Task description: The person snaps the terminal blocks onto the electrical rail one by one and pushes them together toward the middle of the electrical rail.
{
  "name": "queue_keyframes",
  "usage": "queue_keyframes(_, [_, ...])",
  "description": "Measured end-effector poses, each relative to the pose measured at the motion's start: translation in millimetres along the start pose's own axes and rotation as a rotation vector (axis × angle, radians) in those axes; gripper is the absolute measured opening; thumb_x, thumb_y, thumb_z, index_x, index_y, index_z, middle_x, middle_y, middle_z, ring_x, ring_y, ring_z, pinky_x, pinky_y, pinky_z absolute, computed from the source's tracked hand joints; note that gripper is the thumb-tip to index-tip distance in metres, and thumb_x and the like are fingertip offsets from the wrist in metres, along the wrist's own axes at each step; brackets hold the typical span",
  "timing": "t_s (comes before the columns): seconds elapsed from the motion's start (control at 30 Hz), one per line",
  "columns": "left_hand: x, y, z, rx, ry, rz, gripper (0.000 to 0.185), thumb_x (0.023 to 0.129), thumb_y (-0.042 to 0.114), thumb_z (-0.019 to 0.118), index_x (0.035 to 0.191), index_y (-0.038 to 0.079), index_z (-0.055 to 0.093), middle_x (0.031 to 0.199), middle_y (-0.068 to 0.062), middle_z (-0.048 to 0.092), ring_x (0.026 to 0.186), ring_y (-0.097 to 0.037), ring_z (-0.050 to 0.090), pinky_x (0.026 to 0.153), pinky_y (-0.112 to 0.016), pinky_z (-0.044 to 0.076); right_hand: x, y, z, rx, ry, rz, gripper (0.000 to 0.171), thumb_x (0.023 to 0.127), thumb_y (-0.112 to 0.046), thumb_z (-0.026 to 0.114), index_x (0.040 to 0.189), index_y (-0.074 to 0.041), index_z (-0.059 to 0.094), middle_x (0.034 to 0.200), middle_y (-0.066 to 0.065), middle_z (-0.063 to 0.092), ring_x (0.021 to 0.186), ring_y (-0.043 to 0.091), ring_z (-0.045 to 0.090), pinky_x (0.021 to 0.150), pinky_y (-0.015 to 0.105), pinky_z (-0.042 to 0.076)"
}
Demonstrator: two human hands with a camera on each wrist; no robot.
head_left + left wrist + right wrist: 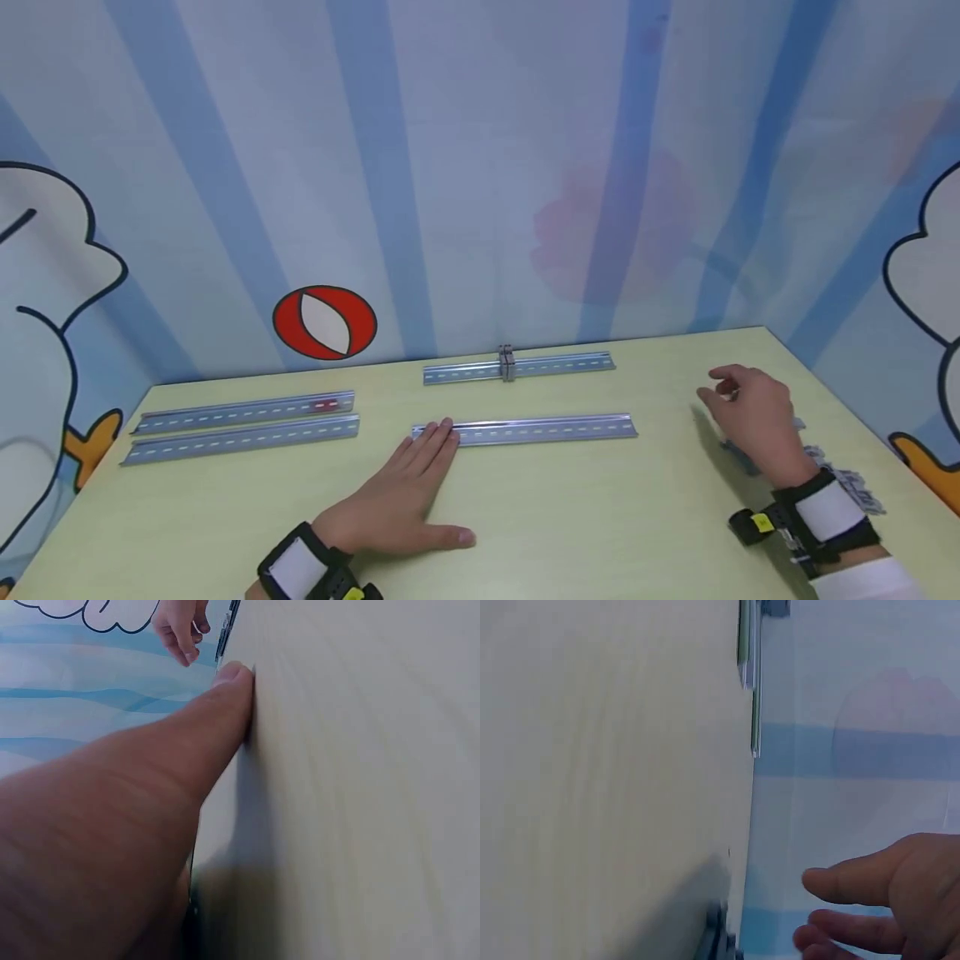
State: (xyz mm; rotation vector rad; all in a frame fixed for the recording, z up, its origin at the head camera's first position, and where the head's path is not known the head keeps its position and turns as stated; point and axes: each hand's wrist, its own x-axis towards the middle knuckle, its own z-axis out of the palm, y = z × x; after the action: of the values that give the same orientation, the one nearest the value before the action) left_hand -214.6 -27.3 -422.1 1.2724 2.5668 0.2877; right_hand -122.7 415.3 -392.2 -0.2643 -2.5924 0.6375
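Note:
My left hand (397, 504) lies flat on the table with fingers straight, its fingertips over the left end of a grey-blue road-like strip (547, 430) with white dashes. In the left wrist view the thumb (214, 712) stretches along the tabletop. My right hand (753, 421) is raised above the right side of the table, fingers loosely bent. Thumb and fingers stand apart with nothing between them in the right wrist view. Below and beside that hand lies a pile of small grey pieces (847, 479), partly hidden by the wrist.
Behind, another strip (562, 364) carries an upright brownish clip-like piece (507, 363) near its middle. Two more strips lie at the left, the rear one (247, 412) with a red patch, the other (240, 439) in front. A printed backdrop (480, 167) borders the table.

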Motion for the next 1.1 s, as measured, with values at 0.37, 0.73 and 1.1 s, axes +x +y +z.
queue_keyframes(0.37, [-1.2, 2.5, -5.1, -0.037, -0.008, -0.003, 0.116, 0.077, 0.084, 0.046, 0.158, 0.011, 0.005, 0.165, -0.004, -0.003, 0.151, -0.023, -0.003, 0.12, -0.051, 0.008, 4.0, 27.3, -16.4, -0.178, -0.169, 0.184, 0.034, 0.091, -0.021, 0.063, 0.083, 0.012, 0.059, 0.066, 0.017, 0.051, 0.053, 0.022, 0.046, 0.045, 0.031, 0.032])
queue_keyframes(0.73, [3.2, 12.8, 5.1, 0.01, 0.011, -0.034, 0.116, 0.076, 0.089, 0.036, 0.158, 0.013, 0.005, 0.165, -0.003, -0.003, 0.151, -0.02, -0.003, 0.12, -0.048, 0.009, 4.3, 34.4, -18.7, -0.196, -0.202, 0.209, 0.062, 0.087, -0.02, 0.068, 0.122, 0.026, 0.047, 0.08, 0.032, 0.064, 0.058, 0.032, 0.058, 0.047, 0.038, 0.043])
queue_keyframes(1.1, [4.8, 18.1, 8.4, -0.006, 0.011, -0.042, 0.115, 0.076, 0.089, 0.035, 0.158, 0.015, 0.003, 0.165, -0.001, -0.007, 0.151, -0.02, -0.005, 0.12, -0.05, 0.007, 5.1, 24.3, -19.2, -0.172, -0.156, 0.117, 0.042, 0.087, -0.011, 0.067, 0.114, 0.018, 0.057, 0.088, 0.031, 0.063, 0.062, 0.031, 0.058, 0.046, 0.038, 0.044])
